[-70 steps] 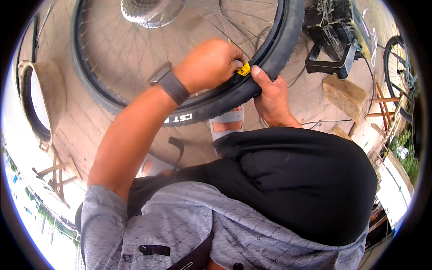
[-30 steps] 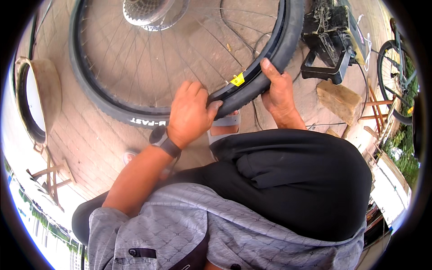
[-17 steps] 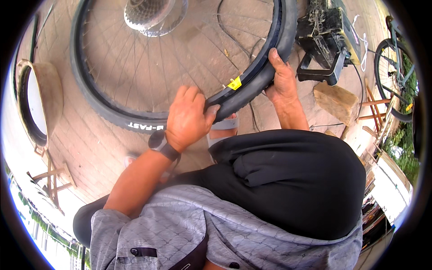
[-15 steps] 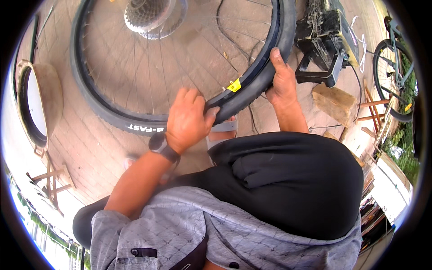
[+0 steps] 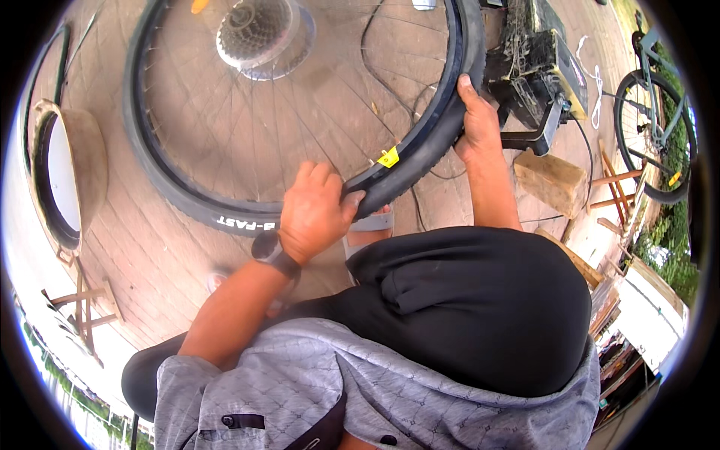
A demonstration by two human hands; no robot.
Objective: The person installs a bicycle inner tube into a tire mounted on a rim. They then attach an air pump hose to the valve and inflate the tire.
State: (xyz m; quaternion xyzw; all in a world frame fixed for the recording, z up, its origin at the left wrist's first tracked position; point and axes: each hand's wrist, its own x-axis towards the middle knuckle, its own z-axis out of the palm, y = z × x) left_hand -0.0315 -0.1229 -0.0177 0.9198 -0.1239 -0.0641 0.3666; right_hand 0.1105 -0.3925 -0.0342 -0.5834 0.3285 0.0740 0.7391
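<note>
A bicycle wheel with a black tyre [image 5: 411, 176] stands in front of me, its top cut off by the picture's upper edge. At the hub is a cog cassette [image 5: 253, 31] with a clear disc behind it. A yellow tag [image 5: 388, 157] sits on the inner side of the rim, close to the valve. My left hand [image 5: 315, 204] is wrapped over the lower part of the tyre, thumb pointing right. Further up on the right, my right hand [image 5: 480, 126] grips the tyre's outer side, its thumb along the sidewall; its other fingers are hidden behind.
A dirty black machine [image 5: 529, 75] with a metal handle stands right of the wheel, above a wooden block [image 5: 550, 182]. A round basin [image 5: 88, 161] is at left. Another bicycle [image 5: 654, 112] leans far right. A cable [image 5: 375, 71] lies on the brick paving.
The wheel's hub and yellow tag sit slightly lower in the picture, and the view has shifted a little. Both hands keep their hold on the tyre.
</note>
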